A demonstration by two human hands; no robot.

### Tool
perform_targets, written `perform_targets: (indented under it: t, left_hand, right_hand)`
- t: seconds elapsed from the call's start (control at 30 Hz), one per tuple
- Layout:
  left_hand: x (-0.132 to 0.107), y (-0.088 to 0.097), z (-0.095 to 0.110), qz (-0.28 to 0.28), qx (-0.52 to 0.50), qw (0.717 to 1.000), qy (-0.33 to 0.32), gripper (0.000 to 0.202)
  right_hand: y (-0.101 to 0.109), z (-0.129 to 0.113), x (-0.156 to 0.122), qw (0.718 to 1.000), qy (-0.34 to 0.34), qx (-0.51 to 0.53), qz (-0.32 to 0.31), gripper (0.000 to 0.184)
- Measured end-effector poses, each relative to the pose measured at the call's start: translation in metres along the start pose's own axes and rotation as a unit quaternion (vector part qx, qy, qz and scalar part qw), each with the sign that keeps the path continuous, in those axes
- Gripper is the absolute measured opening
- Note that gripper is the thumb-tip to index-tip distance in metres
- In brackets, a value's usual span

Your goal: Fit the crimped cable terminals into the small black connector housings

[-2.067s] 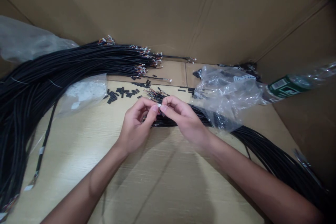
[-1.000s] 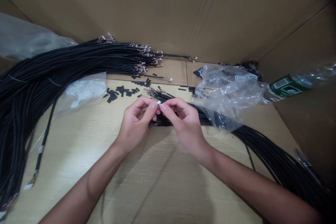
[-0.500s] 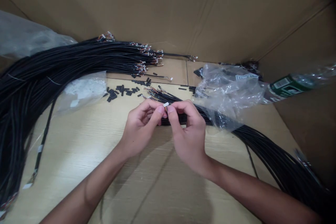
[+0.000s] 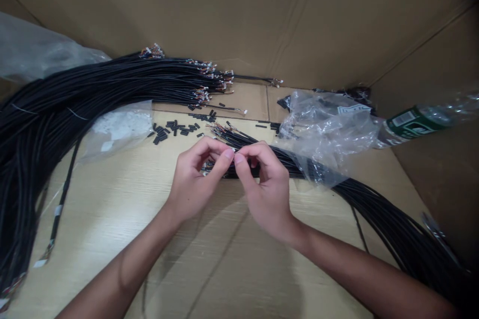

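My left hand (image 4: 200,172) and my right hand (image 4: 264,179) meet fingertip to fingertip, both closed in a pinch. Between them sits a small white wire connector (image 4: 234,149), mostly covered by the fingers; its wires are hidden. Just beyond and beneath the hands lies a bundle of black cables (image 4: 295,162) with bare coloured wire ends pointing left. Short black sleeve pieces (image 4: 174,127) are scattered on the table past my left hand.
A thick pile of black cables (image 4: 112,79) with white connectors fills the left side. Plastic bags (image 4: 123,127) lie about. On the right are a crumpled clear bag (image 4: 329,124) and a green-labelled bottle (image 4: 415,122). Cardboard walls (image 4: 224,10) enclose the table (image 4: 123,209).
Both hands have shifted slightly left, and their fingertips are closer together. The white connector, plain to see before, is now mostly covered. White bits now show beside the left fingers.
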State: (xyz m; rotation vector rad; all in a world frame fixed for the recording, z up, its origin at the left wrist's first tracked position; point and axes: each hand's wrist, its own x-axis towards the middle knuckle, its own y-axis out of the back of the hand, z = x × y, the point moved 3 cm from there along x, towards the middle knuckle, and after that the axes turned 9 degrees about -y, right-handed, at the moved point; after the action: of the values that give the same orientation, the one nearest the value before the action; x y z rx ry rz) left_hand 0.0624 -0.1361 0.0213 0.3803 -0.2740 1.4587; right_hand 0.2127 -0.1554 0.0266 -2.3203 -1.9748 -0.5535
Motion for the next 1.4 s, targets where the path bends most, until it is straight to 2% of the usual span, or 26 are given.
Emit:
perform_targets:
  t: [0.27, 0.5, 0.8, 0.87, 0.97, 1.03, 1.1, 1.23, 1.4]
  left_hand:
    - [0.004, 0.0, -0.005, 0.002, -0.069, 0.996, 0.053, 0.02]
    - [0.006, 0.0, -0.001, 0.006, -0.091, 0.994, 0.063, 0.022]
    - [0.003, 0.004, -0.002, 0.031, -0.028, 0.999, -0.001, 0.017]
    - [0.001, 0.004, 0.0, 0.025, -0.01, 0.999, -0.026, 0.013]
    - [0.0, 0.003, 0.001, 0.012, 0.003, 0.998, -0.06, 0.009]
    - [0.001, 0.003, 0.0, 0.004, 0.005, 0.998, -0.06, 0.009]
    - [0.002, 0.003, -0.002, 0.003, -0.003, 1.0, -0.027, 0.011]
    - [0.005, 0.004, -0.005, 0.022, -0.049, 0.997, 0.05, 0.021]
    - [0.007, 0.001, -0.002, 0.022, -0.102, 0.991, 0.083, 0.025]
  right_hand:
    - [-0.002, 0.015, 0.005, 0.987, -0.097, 0.125, -0.04, 0.007]
    - [-0.001, 0.014, 0.01, 0.969, -0.15, 0.192, -0.048, 0.007]
    - [0.008, 0.002, 0.021, 0.978, -0.144, 0.112, -0.099, 0.006]
    - [0.01, -0.001, 0.025, 0.973, -0.161, 0.117, -0.119, 0.005]
    - [0.012, -0.004, 0.031, 0.954, -0.2, 0.127, -0.183, 0.005]
    - [0.013, -0.004, 0.034, 0.944, -0.218, 0.126, -0.211, 0.009]
    - [0.012, -0.003, 0.035, 0.942, -0.218, 0.142, -0.21, 0.01]
    - [0.007, 0.003, 0.029, 0.957, -0.184, 0.157, -0.16, 0.012]
    - [0.004, 0.008, 0.02, 0.972, -0.162, 0.117, -0.12, 0.012]
